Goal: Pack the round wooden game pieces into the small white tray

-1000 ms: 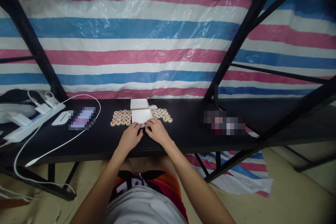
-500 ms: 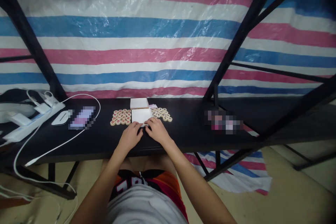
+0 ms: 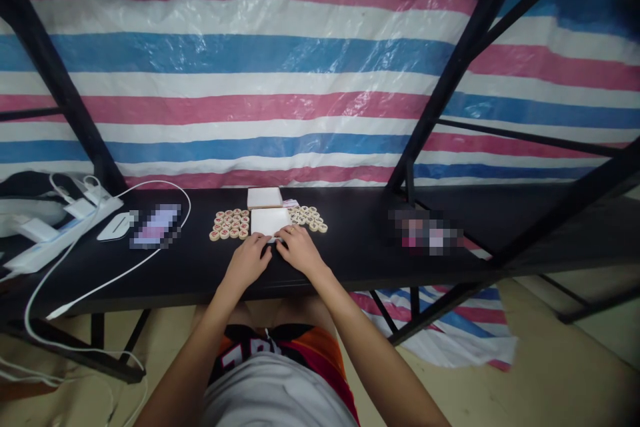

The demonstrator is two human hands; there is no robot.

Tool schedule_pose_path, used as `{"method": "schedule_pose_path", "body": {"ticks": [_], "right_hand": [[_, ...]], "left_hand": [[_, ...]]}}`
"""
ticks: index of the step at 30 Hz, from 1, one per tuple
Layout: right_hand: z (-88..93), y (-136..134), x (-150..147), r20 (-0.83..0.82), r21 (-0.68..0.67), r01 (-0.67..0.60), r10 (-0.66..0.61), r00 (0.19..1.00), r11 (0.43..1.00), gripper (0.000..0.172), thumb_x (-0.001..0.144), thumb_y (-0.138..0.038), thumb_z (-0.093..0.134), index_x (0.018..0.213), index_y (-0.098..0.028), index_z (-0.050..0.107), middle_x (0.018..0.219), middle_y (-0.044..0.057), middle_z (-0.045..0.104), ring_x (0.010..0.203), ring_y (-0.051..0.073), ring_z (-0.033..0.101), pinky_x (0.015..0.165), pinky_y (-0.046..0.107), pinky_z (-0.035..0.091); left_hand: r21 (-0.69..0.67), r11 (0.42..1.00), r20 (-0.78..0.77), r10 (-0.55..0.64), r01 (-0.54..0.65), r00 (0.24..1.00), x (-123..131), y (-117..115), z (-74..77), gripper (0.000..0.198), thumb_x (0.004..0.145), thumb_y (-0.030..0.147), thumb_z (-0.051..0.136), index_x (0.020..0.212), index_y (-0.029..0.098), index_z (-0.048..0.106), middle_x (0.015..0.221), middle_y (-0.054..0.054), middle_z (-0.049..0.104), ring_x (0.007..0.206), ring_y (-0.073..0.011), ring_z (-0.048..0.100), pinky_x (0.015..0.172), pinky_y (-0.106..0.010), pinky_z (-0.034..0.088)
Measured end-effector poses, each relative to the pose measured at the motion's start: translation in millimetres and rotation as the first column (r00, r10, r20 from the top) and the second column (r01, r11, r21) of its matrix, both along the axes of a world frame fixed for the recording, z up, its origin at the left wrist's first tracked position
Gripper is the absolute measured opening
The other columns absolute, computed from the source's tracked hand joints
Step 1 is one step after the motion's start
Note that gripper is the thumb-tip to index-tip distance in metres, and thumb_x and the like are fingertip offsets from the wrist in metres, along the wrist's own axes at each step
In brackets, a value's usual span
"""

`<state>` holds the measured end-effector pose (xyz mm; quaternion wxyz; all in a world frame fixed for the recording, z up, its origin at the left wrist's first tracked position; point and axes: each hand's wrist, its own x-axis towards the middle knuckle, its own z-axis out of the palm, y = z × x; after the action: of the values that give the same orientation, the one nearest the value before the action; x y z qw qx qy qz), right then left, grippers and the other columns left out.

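A shallow white box (image 3: pixel 269 219) lies in front of me on the black table. My left hand (image 3: pixel 250 257) is at its near left corner, fingers curled over the near edge. At the near right part of that edge rests my right hand (image 3: pixel 299 247), fingers bent on the rim, a ring on one finger. Both hands appear closed on the box's near edge; the thumbs point inward. Red-marked Chinese chess pieces (image 3: pixel 230 225) stand in rows to the left. Dark-marked Chinese chess pieces (image 3: pixel 313 218) are grouped on the right. Behind is a white box lid (image 3: pixel 265 197).
A blurred phone (image 3: pixel 157 225), a white flat device (image 3: pixel 116 226) and a white power strip (image 3: pixel 63 233) with cables lie on the left. Blurred items (image 3: pixel 425 233) are on the right. Black metal posts (image 3: pixel 440 93) frame the table; a striped sheet (image 3: pixel 260 53) hangs behind.
The right-hand fingers have shifted very slightly along the box's near edge. The left hand, box and chess pieces look the same.
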<state>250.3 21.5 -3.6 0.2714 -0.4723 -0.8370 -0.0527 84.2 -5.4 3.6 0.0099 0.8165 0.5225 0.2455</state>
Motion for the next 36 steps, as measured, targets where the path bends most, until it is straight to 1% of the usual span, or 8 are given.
{"method": "schedule_pose_path", "body": {"ticks": [14, 16, 18, 21, 23, 27, 32, 36], "right_hand": [[0.6, 1, 0, -0.055, 0.005, 0.007, -0.007, 0.998, 1.0, 0.021, 0.088, -0.028, 0.049, 0.099, -0.02, 0.065, 0.097, 0.007, 0.061, 0.096, 0.02, 0.051, 0.086, 0.033, 0.038], [0.7, 1, 4, -0.098, 0.035, 0.064, -0.061, 0.993, 0.997, 0.023, 0.088, -0.025, 0.046, 0.101, -0.02, 0.065, 0.102, 0.008, 0.06, 0.099, 0.021, 0.05, 0.087, 0.034, 0.037], [-0.9, 3, 11, -0.153, 0.056, 0.184, -0.174, 0.973, 0.981, 0.027, 0.087, -0.017, 0.043, 0.104, -0.019, 0.064, 0.107, 0.01, 0.059, 0.1, 0.023, 0.049, 0.088, 0.036, 0.037], [-7.4, 6, 20, -0.212, 0.046, 0.39, -0.372, 0.904, 0.92, 0.035, 0.081, -0.008, 0.042, 0.107, -0.018, 0.063, 0.11, 0.013, 0.059, 0.1, 0.025, 0.049, 0.085, 0.038, 0.038], [-13.0, 9, 24, -0.215, 0.033, 0.468, -0.451, 0.866, 0.883, 0.034, 0.078, -0.008, 0.045, 0.105, -0.017, 0.064, 0.109, 0.014, 0.06, 0.098, 0.027, 0.049, 0.082, 0.038, 0.038], [-18.7, 11, 24, -0.159, -0.012, 0.492, -0.488, 0.858, 0.87, 0.028, 0.078, -0.013, 0.049, 0.1, -0.018, 0.065, 0.103, 0.014, 0.062, 0.098, 0.028, 0.05, 0.081, 0.039, 0.038], [-15.7, 9, 24, -0.154, -0.027, 0.566, -0.562, 0.812, 0.824, 0.028, 0.079, -0.014, 0.05, 0.103, -0.017, 0.063, 0.11, 0.016, 0.059, 0.101, 0.029, 0.049, 0.084, 0.041, 0.036], [-14.0, 7, 23, -0.136, -0.015, 0.572, -0.569, 0.811, 0.82, 0.023, 0.079, -0.012, 0.049, 0.096, -0.016, 0.065, 0.1, 0.015, 0.063, 0.095, 0.027, 0.052, 0.089, 0.043, 0.033]], "left_hand": [[0.003, 1.0, 0.0, 0.007, -0.007, 1.0, 0, 1, -0.9, 0.029, 0.087, 0.022, 0.046, 0.113, 0.02, 0.058, 0.107, -0.007, 0.059, 0.095, -0.0178, 0.058, 0.083, -0.028, 0.048], [0.005, 1.0, -0.001, 0.01, -0.01, 1.0, 1, 0, 0.0, 0.029, 0.087, 0.021, 0.046, 0.114, 0.02, 0.058, 0.107, -0.007, 0.059, 0.096, -0.0178, 0.058, 0.083, -0.029, 0.048], [0.008, 1.0, -0.002, 0.012, -0.012, 1.0, 1, 0, -0.2, 0.03, 0.088, 0.021, 0.045, 0.114, 0.019, 0.059, 0.107, -0.007, 0.059, 0.096, -0.0179, 0.058, 0.084, -0.029, 0.048], [0.02, 1.0, -0.006, 0.011, -0.011, 1.0, 0, 1, -2.0, 0.03, 0.088, 0.022, 0.044, 0.114, 0.019, 0.059, 0.109, -0.007, 0.059, 0.096, -0.0183, 0.058, 0.084, -0.029, 0.048], [0.029, 0.999, -0.011, 0.013, -0.012, 1.0, -1, 2, -3.3, 0.03, 0.088, 0.023, 0.044, 0.115, 0.02, 0.059, 0.109, -0.007, 0.059, 0.096, -0.0185, 0.058, 0.084, -0.029, 0.048], [0.033, 0.999, -0.012, 0.016, -0.016, 1.0, -1, 2, -4.0, 0.03, 0.088, 0.023, 0.044, 0.114, 0.02, 0.059, 0.109, -0.006, 0.059, 0.097, -0.0184, 0.058, 0.084, -0.028, 0.048], [0.029, 0.999, -0.008, 0.016, -0.016, 1.0, 0, 1, -2.8, 0.03, 0.088, 0.023, 0.044, 0.115, 0.02, 0.058, 0.109, -0.006, 0.058, 0.098, -0.0188, 0.058, 0.084, -0.028, 0.048], [0.031, 0.999, -0.01, 0.015, -0.015, 1.0, 0, 0, -1.5, 0.03, 0.088, 0.023, 0.044, 0.114, 0.02, 0.058, 0.11, -0.007, 0.058, 0.099, -0.0192, 0.058, 0.085, -0.029, 0.048]]}}
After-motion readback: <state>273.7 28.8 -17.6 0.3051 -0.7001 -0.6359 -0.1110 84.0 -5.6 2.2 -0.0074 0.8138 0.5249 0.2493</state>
